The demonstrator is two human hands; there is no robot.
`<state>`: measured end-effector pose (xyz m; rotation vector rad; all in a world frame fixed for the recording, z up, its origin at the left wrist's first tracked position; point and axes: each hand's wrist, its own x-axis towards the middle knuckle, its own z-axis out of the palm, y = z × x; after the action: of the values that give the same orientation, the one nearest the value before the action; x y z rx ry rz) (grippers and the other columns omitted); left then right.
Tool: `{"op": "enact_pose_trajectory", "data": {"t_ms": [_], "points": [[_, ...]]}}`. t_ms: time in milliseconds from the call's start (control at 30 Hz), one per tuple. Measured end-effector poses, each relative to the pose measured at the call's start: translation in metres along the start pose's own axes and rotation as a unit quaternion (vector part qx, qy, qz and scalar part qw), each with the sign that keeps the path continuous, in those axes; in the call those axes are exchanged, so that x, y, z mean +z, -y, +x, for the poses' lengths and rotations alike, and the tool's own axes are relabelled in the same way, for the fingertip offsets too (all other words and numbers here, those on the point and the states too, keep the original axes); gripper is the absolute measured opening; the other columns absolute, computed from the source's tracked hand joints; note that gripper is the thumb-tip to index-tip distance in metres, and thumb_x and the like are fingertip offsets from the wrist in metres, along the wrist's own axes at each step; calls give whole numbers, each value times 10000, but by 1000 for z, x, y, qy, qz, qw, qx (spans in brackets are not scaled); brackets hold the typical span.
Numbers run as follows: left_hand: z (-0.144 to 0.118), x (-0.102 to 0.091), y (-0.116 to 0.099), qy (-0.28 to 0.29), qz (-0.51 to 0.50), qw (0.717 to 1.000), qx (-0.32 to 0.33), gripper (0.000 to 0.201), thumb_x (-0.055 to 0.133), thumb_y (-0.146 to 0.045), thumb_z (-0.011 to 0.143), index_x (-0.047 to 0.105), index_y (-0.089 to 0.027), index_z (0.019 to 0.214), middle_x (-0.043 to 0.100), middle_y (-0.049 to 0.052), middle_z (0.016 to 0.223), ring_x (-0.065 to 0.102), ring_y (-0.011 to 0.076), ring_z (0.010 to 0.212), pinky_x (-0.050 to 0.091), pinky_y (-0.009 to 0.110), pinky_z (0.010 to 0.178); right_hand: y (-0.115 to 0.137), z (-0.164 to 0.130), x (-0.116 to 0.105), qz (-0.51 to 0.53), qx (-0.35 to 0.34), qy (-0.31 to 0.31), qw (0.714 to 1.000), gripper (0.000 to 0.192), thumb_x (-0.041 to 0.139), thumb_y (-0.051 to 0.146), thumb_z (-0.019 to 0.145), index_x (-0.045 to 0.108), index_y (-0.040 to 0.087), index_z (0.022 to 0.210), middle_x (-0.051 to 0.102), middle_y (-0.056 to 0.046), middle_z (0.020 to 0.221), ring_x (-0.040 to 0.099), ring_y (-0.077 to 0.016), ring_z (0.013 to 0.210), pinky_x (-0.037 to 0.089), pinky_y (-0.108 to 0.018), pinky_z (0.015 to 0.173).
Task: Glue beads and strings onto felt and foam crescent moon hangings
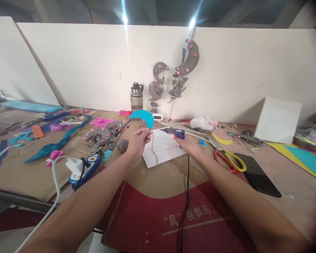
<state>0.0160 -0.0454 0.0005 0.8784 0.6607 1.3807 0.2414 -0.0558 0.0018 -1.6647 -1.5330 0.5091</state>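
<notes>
Between the fingertips of my left hand is a blue crescent cutout, held up above the work surface. A grey yarn strand hangs from near those fingers down over a white sheet. My right hand is wrapped round a blue glue gun, its nozzle pointing left towards the crescent. From the glue gun a black cord runs down across the cardboard. Beside my left wrist sits a ball of grey yarn.
Scissors and a black phone lie right of my right arm. A power strip with a white plug is at left, near grey crescents with pink dots. A bottle stands by the wall, where decorated crescents hang.
</notes>
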Motion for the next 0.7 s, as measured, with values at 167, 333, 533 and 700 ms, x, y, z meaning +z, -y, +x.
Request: {"op": "enact_pose_trajectory", "data": {"t_ms": [167, 333, 533, 700], "points": [[3, -4, 3, -2, 6, 1000, 1, 280, 818, -288, 639, 630, -113, 752, 626, 16, 725, 523, 43, 574, 413, 164, 523, 18, -12, 10, 89, 19, -18, 996, 231, 547, 235, 704, 510, 183, 926, 617, -30, 836, 596, -153, 657, 453, -273, 552], [3, -4, 3, -17, 24, 1000, 10, 242, 794, -264, 662, 630, -114, 757, 639, 29, 739, 542, 55, 587, 435, 182, 549, 34, -30, 15, 279, -105, 53, 953, 317, 543, 262, 760, 455, 206, 1060, 590, -55, 1076, 617, -149, 837, 539, -292, 628], [-1, -1, 2, -40, 63, 997, 30, 238, 778, -290, 673, 622, -124, 743, 637, 26, 724, 540, 64, 564, 426, 210, 543, 36, -41, 13, 174, -183, 106, 962, 240, 507, 283, 856, 473, 206, 1081, 634, -31, 938, 555, -111, 623, 509, -311, 631], [-3, 3, 1, -52, 73, 995, 39, 250, 781, -291, 655, 614, -130, 748, 637, 22, 701, 547, 74, 549, 421, 222, 531, 33, -41, 12, 91, -208, 86, 970, 217, 487, 338, 896, 462, 209, 1069, 620, -51, 965, 560, -145, 689, 468, -324, 668]]}}
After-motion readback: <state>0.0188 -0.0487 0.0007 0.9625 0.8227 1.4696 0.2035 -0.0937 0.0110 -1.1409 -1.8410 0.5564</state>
